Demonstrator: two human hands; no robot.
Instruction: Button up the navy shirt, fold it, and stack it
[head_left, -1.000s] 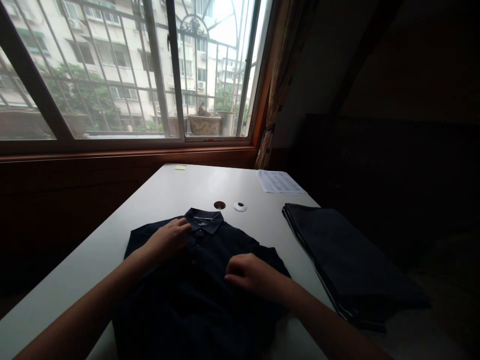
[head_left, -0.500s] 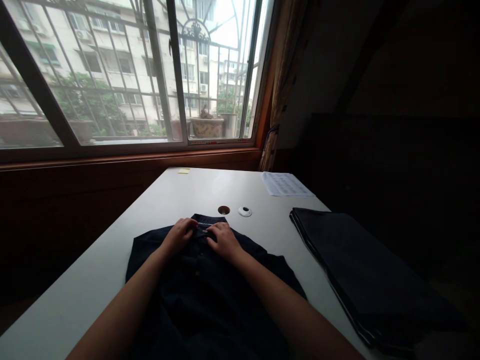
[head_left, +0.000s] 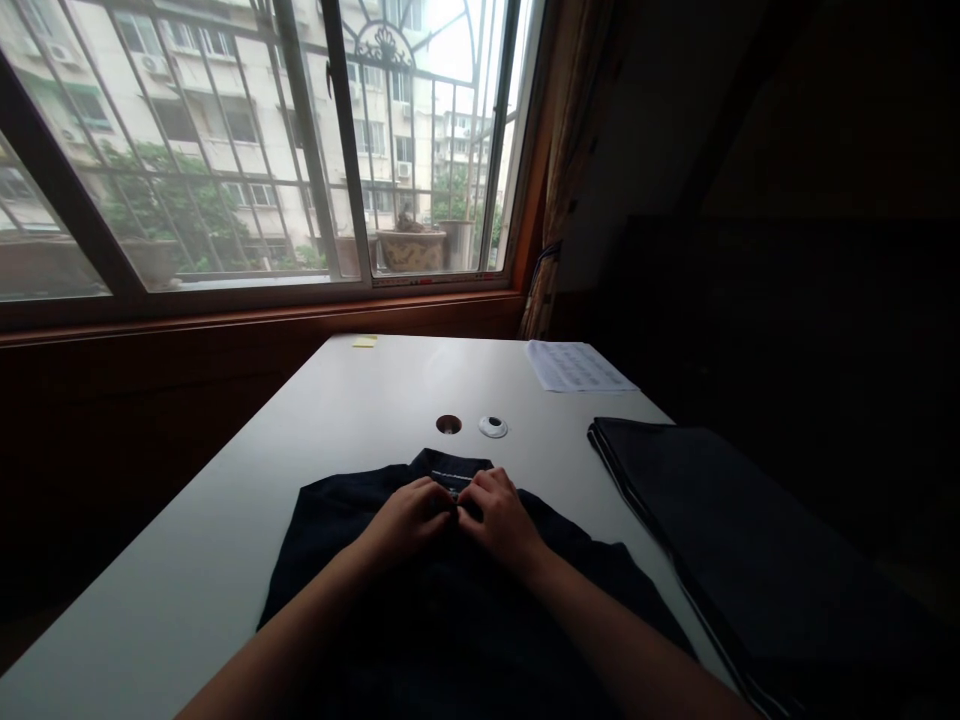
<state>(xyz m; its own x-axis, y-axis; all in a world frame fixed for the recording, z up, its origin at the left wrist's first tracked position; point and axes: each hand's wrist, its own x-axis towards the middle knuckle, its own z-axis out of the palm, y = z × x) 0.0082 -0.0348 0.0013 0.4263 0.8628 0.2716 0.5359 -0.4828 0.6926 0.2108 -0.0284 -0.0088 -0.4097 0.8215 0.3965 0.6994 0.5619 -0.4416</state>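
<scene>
In my head view, the dark shirt lies at six o'clock on the desk, my left hand and right hand pinching its collar; the pale neck marking is unreadable. Clockwise from there: yellow note at eleven, white cover at twelve-thirty, printed sheets, illegible, at one, folded dark cloth at four.
</scene>
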